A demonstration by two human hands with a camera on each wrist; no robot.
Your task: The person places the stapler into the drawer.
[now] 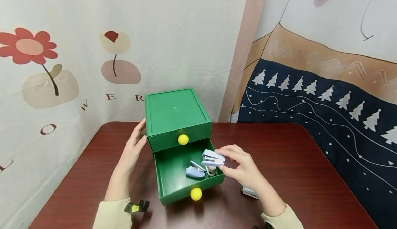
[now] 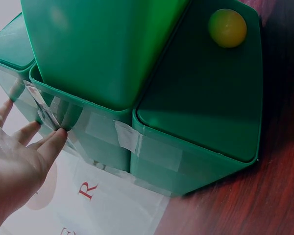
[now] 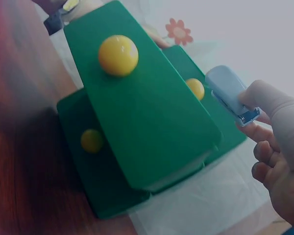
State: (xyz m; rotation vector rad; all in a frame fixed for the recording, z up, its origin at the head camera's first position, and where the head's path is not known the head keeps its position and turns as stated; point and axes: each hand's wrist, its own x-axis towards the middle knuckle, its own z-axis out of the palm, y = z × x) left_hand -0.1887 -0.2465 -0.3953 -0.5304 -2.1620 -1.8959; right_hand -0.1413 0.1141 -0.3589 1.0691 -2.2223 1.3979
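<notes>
My right hand pinches a light blue mini stapler between thumb and fingers, above the right part of a pulled-out green drawer. In the right wrist view the same stapler shows at the fingertips. Inside the drawer lie a blue stapler and a whitish stapler, the latter partly hidden under the held one. My left hand rests its fingertips on the left side of the green drawer cabinet. In the left wrist view its fingers look extended against the taped side wall.
Yellow ball knobs mark the drawers, one on the upper drawer and one on the pulled-out drawer. A whitish object, partly hidden by my right forearm, lies on the dark red table. Printed cloth hangs behind.
</notes>
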